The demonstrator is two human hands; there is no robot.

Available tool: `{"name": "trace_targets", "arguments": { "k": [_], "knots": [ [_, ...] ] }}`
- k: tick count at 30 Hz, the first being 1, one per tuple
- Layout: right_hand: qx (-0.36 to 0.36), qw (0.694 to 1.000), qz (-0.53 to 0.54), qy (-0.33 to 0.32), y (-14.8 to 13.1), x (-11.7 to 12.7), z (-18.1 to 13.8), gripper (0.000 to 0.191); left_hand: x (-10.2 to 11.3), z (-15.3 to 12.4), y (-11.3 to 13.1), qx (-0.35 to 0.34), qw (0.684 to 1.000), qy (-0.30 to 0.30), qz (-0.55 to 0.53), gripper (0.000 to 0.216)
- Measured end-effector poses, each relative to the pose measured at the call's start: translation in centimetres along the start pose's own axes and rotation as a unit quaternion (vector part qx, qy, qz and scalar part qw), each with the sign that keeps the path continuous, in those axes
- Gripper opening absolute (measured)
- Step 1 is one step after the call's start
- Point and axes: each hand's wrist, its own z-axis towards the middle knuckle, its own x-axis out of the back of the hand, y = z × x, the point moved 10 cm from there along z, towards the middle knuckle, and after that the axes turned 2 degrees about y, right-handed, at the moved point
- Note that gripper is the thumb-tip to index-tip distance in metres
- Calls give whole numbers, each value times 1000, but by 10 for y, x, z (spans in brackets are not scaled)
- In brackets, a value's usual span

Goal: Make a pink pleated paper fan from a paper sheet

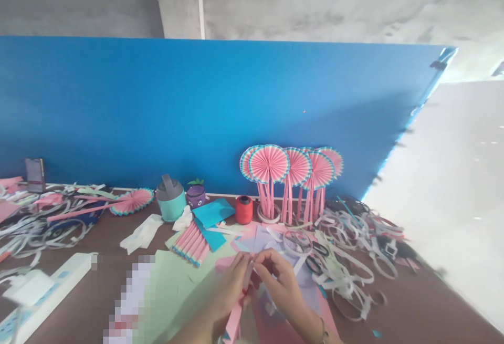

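Observation:
My left hand (pixel 234 284) is closed around a narrow, folded pink paper strip (pixel 235 318) with blue at its lower end, which slants down toward me. Close beside it, my right hand (pixel 280 280) is bent in a pinch at the strip's upper end. Whatever sits between those right fingertips is too small to make out. Under both hands lie pink, lilac and green paper sheets (pixel 173 291). Just beyond to the left rests a row of pleated pink strips (pixel 191 242) with blue ends. A pair of black-handled scissors (pixel 315 264) and a tape roll (pixel 298 242) lie right of my right hand.
Finished pink paper fans (pixel 269 163) stand against the blue partition (pixel 157 107), near a red thread spool (pixel 244 210). Blue sheets (pixel 214 212), a teal cup (pixel 171 202) and a purple pot (pixel 196 195) stand left. Tangled white strips (pixel 354 260) cover the right; a power strip (pixel 51 291) lies front left.

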Motion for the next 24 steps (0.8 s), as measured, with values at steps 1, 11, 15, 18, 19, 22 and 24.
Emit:
{"name": "trace_targets", "arguments": {
  "k": [1,11,15,18,19,22,24],
  "knots": [
    [7,1000,-13,4,-1,1,0,31,2,1,-1,-5,1000,7,13,53],
    [49,992,-113,28,-13,7,-1,27,0,-4,-4,37,995,27,93,80],
    [35,994,-100,13,-9,4,-1,26,-1,-2,-3,38,997,19,69,76],
    [26,997,-79,0,-6,2,0,26,-1,1,-9,72,997,19,26,67],
    [24,997,-73,-3,-6,1,0,26,-1,1,-11,84,996,18,16,63],
    [26,998,-64,-5,-4,-1,0,25,-2,1,-14,113,993,15,5,51],
    [37,997,-69,-2,-5,-1,-1,25,-1,2,-15,118,993,14,6,48]
  ]
}}
